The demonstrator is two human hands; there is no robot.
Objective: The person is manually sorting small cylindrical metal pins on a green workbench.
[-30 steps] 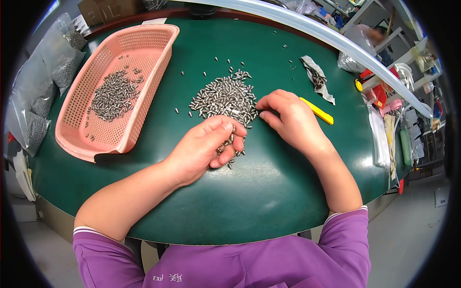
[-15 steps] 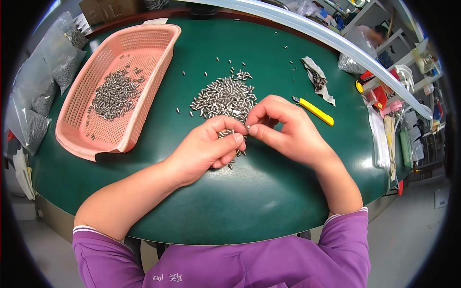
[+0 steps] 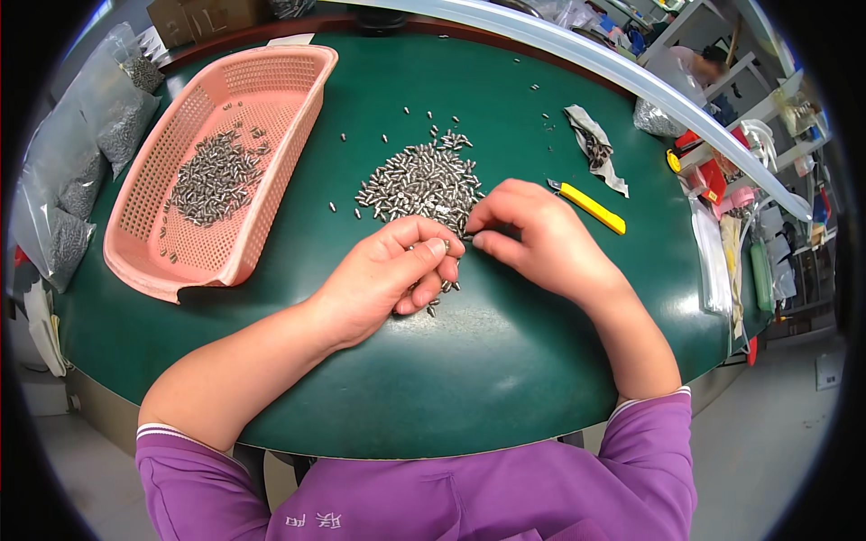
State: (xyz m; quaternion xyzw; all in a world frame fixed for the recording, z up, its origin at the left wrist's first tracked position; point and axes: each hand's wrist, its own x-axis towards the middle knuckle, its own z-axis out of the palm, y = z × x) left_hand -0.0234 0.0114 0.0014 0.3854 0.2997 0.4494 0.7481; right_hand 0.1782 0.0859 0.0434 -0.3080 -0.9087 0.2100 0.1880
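A heap of small, shiny metal pieces, short and pointed like little pins, lies mid-table. At its near edge my left hand is closed, the thumb pressed toward the curled fingers on one or more of the metal pieces. My right hand is beside it, thumb and forefinger bent close together by the left fingertips. A dark piece shows at its fingertips, too small to make out well. More pieces lie under and just in front of my left fingers.
A pink plastic basket with more metal pieces stands on the left. Filled clear bags lie beyond it. To the right are a yellow utility knife and a crumpled strip with pieces on it. A pale bar crosses the far right.
My left thumb has shifted slightly back and its fingers have curled. My right fingertips have moved a little away from the left ones. Heap and basket look the same.
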